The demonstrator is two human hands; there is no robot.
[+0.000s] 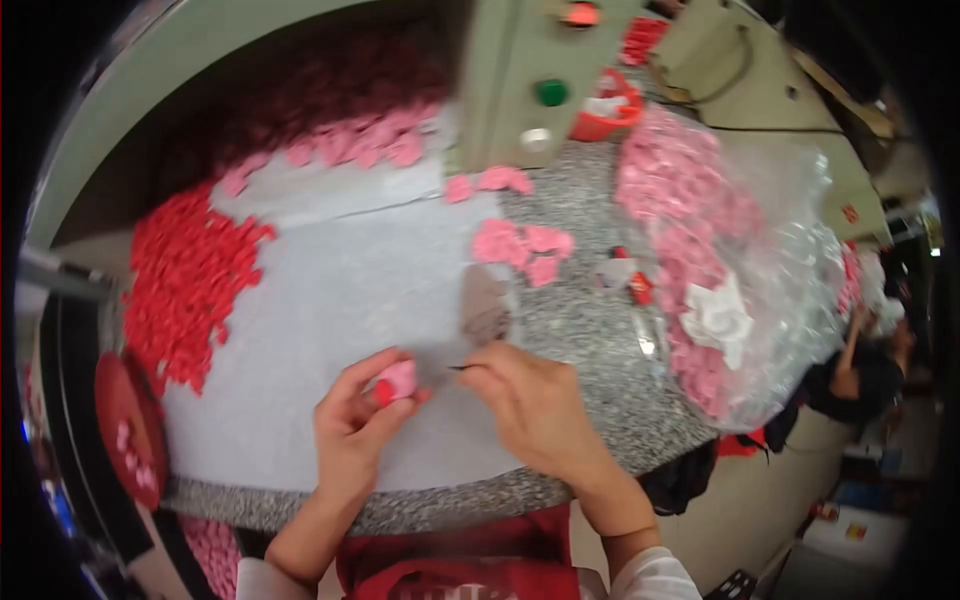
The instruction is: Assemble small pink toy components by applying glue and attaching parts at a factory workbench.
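Near the front of a white sheet (320, 300), my left hand (352, 415) pinches a small pink piece with a red part (400, 378) between fingers and thumb. Close by on its right, my right hand (535, 405) grips a thin dark tool, whose short tip (459, 368) points at the pink piece without touching it. The rest of that tool is hidden in my fingers. Just beyond my right hand lies a grey-brown crumpled lump (484, 305), perhaps a cloth. Farther off rest several flat pink pieces (520, 245).
Small red pieces (190, 285) are heaped at the left, and pink pieces (370, 140) under the machine housing (500, 90). A clear bag of pink pieces (690, 200) covers the right side of the speckled worktop (600, 330). A red bowl (125, 430) stands at the left edge. Another person (860, 370) is far right.
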